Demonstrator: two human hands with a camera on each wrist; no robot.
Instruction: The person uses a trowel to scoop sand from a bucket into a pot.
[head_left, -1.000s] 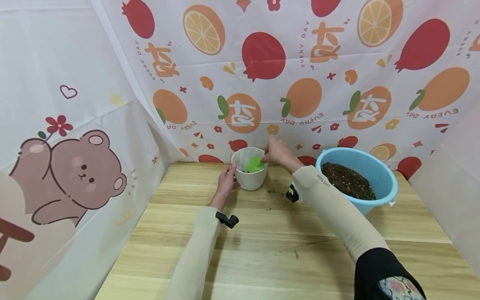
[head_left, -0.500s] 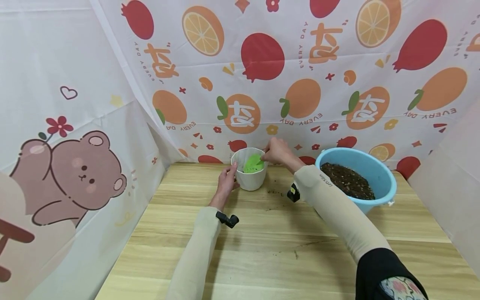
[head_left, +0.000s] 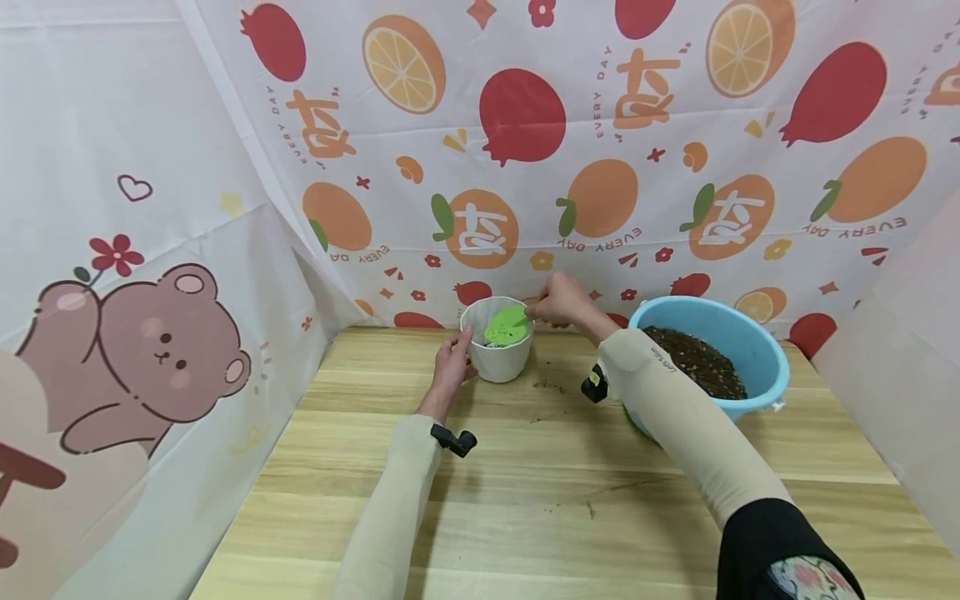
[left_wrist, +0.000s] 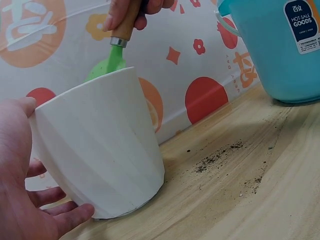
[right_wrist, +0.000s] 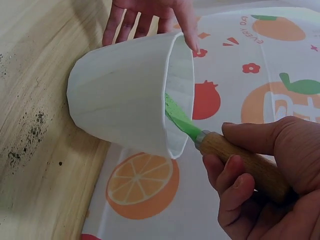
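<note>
A white flower pot (head_left: 501, 365) with a faceted wall stands upright at the back of the table. My left hand (head_left: 452, 362) grips it from the left, thumb at the rim and fingers along the lower wall in the left wrist view. My right hand (head_left: 564, 298) holds a small garden trowel by its wooden handle (right_wrist: 245, 162), at the pot's right rim. Inside the mouth of the pot is the trowel's green blade (head_left: 507, 325), its face up with dark specks on it. The near wall hides most of the pot's inside.
A light blue bucket (head_left: 757, 333) partly filled with dark soil (head_left: 701, 367) stands at the right, partly behind my right sleeve. Soil crumbs (left_wrist: 217, 157) lie on the wooden table (head_left: 525, 517) beside the pot. A fruit-print cloth (head_left: 420, 208) hangs close behind.
The green blade has turned inside the pot, so more of its broad face shows now. My right hand has risen slightly. The left hand and the pot hold their place.
</note>
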